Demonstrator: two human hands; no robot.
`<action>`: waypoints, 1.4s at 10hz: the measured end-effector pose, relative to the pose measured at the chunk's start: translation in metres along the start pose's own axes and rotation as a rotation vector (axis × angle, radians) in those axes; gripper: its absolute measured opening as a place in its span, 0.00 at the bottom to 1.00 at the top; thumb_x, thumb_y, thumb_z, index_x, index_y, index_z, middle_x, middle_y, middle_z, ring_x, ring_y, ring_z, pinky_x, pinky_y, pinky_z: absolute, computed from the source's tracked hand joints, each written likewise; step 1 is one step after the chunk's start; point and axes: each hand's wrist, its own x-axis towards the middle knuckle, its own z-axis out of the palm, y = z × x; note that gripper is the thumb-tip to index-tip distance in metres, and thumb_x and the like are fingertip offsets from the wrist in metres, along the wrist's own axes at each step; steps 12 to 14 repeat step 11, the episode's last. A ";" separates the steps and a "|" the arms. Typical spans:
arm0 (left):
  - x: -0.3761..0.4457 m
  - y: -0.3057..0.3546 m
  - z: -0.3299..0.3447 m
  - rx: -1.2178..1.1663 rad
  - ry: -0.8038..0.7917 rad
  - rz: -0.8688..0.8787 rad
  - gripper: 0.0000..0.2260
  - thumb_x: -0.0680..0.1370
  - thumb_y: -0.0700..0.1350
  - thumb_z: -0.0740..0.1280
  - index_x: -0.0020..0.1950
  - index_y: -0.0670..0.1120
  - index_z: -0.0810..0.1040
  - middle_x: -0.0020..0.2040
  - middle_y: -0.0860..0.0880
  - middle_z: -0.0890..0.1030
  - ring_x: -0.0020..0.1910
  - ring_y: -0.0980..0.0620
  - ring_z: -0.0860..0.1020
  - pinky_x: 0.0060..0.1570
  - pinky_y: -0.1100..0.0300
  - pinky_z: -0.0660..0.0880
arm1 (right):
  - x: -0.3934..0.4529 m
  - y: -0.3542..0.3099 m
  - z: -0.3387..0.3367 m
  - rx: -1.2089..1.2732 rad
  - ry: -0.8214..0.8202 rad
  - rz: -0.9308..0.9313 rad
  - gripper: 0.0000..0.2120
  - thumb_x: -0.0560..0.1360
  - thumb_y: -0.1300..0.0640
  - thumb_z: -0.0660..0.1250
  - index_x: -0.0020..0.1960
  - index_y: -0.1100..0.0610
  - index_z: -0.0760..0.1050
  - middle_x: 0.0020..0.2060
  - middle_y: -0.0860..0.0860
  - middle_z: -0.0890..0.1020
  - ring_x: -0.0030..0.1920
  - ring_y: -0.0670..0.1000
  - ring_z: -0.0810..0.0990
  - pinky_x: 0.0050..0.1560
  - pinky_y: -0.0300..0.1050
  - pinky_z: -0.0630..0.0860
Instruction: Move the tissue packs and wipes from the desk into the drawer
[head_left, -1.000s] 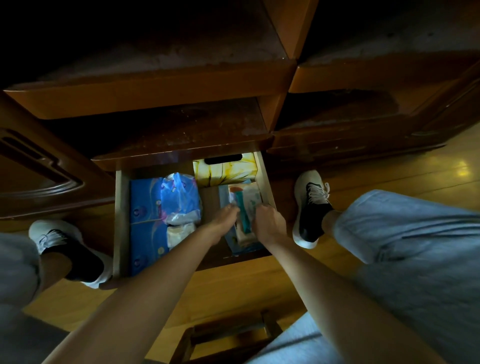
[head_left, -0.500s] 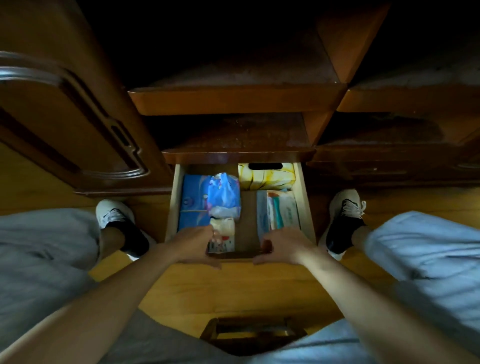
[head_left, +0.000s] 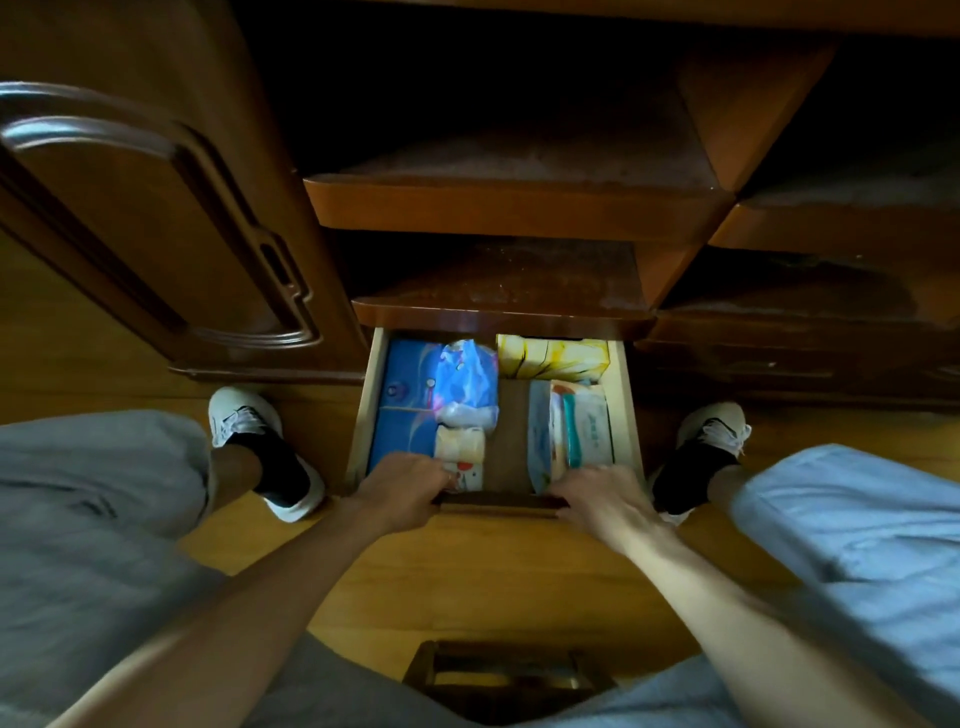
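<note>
- Since a second ago, your hands have left the wipes and come to the drawer (head_left: 629, 415) front.
- Your left hand (head_left: 400, 491) and right hand (head_left: 597, 496) each curl over its front edge, gripping it.
- Tissue packs (head_left: 402, 400) lie inside on the left, wipes (head_left: 587, 426) on the right.

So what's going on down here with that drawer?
A person sits in front of a wooden desk with both hands on the front edge of an open drawer: left hand, right hand. Inside lie blue tissue packs, a blue plastic bag, a yellow tissue box and wipes. Everything looks packed in; closing the drawer probably comes next.
</note>
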 end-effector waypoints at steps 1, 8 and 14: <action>0.017 -0.010 -0.003 -0.030 0.117 -0.102 0.13 0.76 0.50 0.73 0.61 0.54 0.82 0.57 0.53 0.83 0.58 0.51 0.81 0.49 0.54 0.76 | 0.013 0.005 -0.009 -0.001 0.161 0.076 0.19 0.81 0.45 0.65 0.71 0.44 0.74 0.67 0.46 0.80 0.69 0.51 0.77 0.57 0.49 0.79; 0.159 -0.104 -0.047 0.453 0.441 -0.178 0.42 0.74 0.49 0.77 0.82 0.50 0.57 0.79 0.39 0.65 0.76 0.39 0.67 0.76 0.40 0.59 | 0.179 0.092 -0.072 -0.245 0.421 0.195 0.54 0.72 0.41 0.77 0.84 0.53 0.46 0.81 0.60 0.58 0.79 0.62 0.61 0.73 0.60 0.65; 0.139 -0.099 -0.093 0.415 0.435 -0.030 0.39 0.74 0.48 0.75 0.81 0.47 0.61 0.78 0.39 0.65 0.77 0.39 0.64 0.77 0.41 0.58 | 0.152 0.062 -0.104 0.120 0.509 0.026 0.35 0.77 0.56 0.71 0.80 0.51 0.60 0.77 0.54 0.68 0.76 0.58 0.65 0.73 0.59 0.66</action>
